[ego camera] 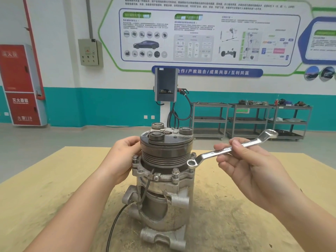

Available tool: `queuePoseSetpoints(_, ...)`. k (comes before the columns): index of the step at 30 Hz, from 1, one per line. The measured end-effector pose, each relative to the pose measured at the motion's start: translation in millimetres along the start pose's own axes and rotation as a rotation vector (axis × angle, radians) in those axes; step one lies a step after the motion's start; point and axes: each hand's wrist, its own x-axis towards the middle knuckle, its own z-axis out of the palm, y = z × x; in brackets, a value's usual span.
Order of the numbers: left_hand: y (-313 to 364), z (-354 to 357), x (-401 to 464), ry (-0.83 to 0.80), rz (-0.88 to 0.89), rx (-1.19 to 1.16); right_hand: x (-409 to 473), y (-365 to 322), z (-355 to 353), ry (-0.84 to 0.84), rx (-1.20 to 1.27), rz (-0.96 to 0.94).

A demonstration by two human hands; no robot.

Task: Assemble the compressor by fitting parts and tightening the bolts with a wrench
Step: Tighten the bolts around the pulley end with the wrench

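Note:
A silver compressor [163,182] stands upright at the middle of the table, its black grooved pulley [166,151] on top. Several bolts [175,171] stick up from its flange. My left hand [121,159] holds the pulley and flange from the left side. My right hand [249,166] pinches the shaft of a silver double ring wrench [231,149]. The wrench's lower ring [192,163] hovers at the right side of the flange, close to a bolt [193,155]. Its other ring points up and to the right.
The compressor stands on a tan, scuffed tabletop [227,206], and a black cable [113,228] runs from it toward the front edge. Behind are a charging post [165,86], grey shelf carts [251,120] with parts, and a red fire cabinet [20,84].

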Motion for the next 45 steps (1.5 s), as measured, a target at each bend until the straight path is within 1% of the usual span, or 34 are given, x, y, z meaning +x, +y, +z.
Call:
queuePoseSetpoints(3, -2, 1, 0, -0.027, -0.027, -0.022, -2, 5, 2, 0.023, -0.005, -0.043)
queuePoseSetpoints(6, -2, 1, 0, -0.030, -0.059, -0.056, -9, 17, 6, 0.102, 0.026, -0.130)
queuePoseSetpoints(8, -2, 2, 1, -0.003, -0.067, -0.069, -17, 26, 8, 0.137, 0.031, -0.220)
queuePoseSetpoints(10, -2, 2, 1, 0.021, -0.065, -0.051, -29, 35, 11, 0.159, -0.051, -0.364)
queuePoseSetpoints(12, -2, 2, 1, 0.031, -0.049, -0.030, -42, 43, 15, 0.155, -0.262, -0.587)
queuePoseSetpoints(14, -2, 2, 0, 0.032, -0.026, -0.002, -53, 50, 22, 0.041, -0.563, -0.831)
queuePoseSetpoints(16, -1, 1, 1, 0.026, -0.005, 0.035, -57, 56, 32, -0.073, -0.867, -0.991)
queuePoseSetpoints(17, -1, 1, 1, 0.019, 0.005, 0.050, -56, 60, 39, -0.101, -0.986, -1.038)
queuePoseSetpoints(19, 0, 1, 0, -0.002, 0.025, 0.073, -51, 68, 56, -0.127, -1.157, -1.069)
queuePoseSetpoints(21, 0, 0, 0, -0.029, 0.035, 0.093, -46, 77, 72, -0.101, -1.223, -1.052)
queuePoseSetpoints(23, 0, 0, -1, -0.065, 0.031, 0.093, -43, 80, 80, -0.038, -1.155, -1.027)
queuePoseSetpoints(25, 0, -1, 0, -0.087, 0.023, 0.071, -42, 75, 79, 0.013, -1.009, -1.026)
queuePoseSetpoints(27, 1, -1, 1, -0.069, 0.022, 0.051, -43, 62, 75, 0.098, -0.840, -1.009)
queuePoseSetpoints(31, -2, -1, 2, -0.008, 0.032, 0.026, -45, 40, 63, 0.285, -0.400, -0.794)
queuePoseSetpoints(34, -2, 0, 2, -0.004, 0.032, 0.042, -38, 36, 52, 0.335, -0.172, -0.560)
queuePoseSetpoints(37, -2, 0, 2, -0.040, 0.015, 0.059, -33, 36, 47, 0.327, -0.089, -0.452)
queuePoseSetpoints(41, -2, -1, 1, -0.082, -0.010, 0.036, -32, 30, 44, 0.319, -0.064, -0.483)
queuePoseSetpoints(45, -2, 0, 1, -0.039, -0.016, 0.014, -30, 25, 39, 0.287, -0.073, -0.473)
